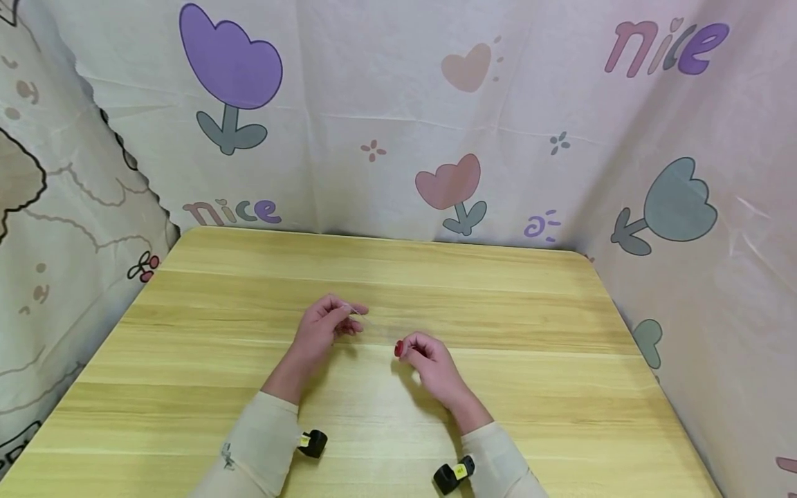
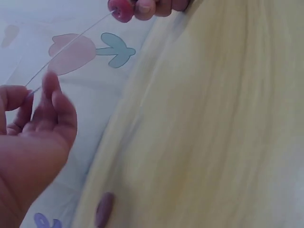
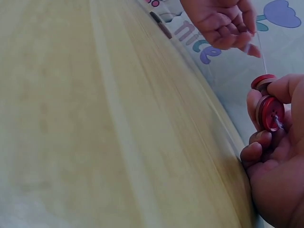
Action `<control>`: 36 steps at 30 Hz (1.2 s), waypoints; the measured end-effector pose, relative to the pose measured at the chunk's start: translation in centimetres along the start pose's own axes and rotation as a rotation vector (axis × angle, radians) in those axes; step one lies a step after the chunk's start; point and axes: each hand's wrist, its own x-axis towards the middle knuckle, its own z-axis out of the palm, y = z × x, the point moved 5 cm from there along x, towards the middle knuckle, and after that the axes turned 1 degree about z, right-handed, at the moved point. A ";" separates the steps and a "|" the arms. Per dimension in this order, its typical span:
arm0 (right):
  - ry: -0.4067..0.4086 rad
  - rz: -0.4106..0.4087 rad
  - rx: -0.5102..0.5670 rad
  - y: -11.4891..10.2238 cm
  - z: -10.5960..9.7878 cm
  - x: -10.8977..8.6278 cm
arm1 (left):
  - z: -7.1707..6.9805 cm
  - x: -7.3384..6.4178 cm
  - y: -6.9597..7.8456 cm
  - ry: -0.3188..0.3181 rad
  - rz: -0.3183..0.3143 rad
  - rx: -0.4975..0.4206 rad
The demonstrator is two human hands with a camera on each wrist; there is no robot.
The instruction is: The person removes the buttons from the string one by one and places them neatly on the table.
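My left hand (image 1: 319,326) pinches a thin white thread (image 2: 71,41) between thumb and forefinger, its other fingers loosely bent. From there the thread runs taut across to a red button (image 1: 399,348) at the fingertips of my right hand (image 1: 436,366). In the right wrist view, the thread enters a red button (image 3: 262,81) held between thumb and forefinger. Just below sits a second red button (image 3: 273,114) with holes, and a knotted bit of thread sticks out of its face. Both hands are raised over the table, the left one slightly farther forward.
The wooden table (image 1: 498,290) has rounded far corners. A patterned curtain (image 1: 373,83) hangs behind it and along both sides. Black wrist cameras (image 1: 313,443) are strapped at the pale sleeves (image 1: 258,443).
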 end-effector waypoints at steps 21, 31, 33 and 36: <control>0.006 -0.001 -0.003 -0.2 -0.1 0.1 | 1.7 -0.6 -1.2 0.018 0.114 0.437; 0.006 -0.012 0.002 -0.1 -0.2 0.0 | 4.4 -1.2 -0.1 -0.022 0.267 1.218; 0.006 -0.015 0.005 -0.1 -0.2 0.0 | 4.8 -1.3 0.0 -0.034 0.312 1.307; 0.004 -0.008 0.023 0.5 -0.3 0.1 | 5.3 -1.5 0.2 -0.056 0.393 1.349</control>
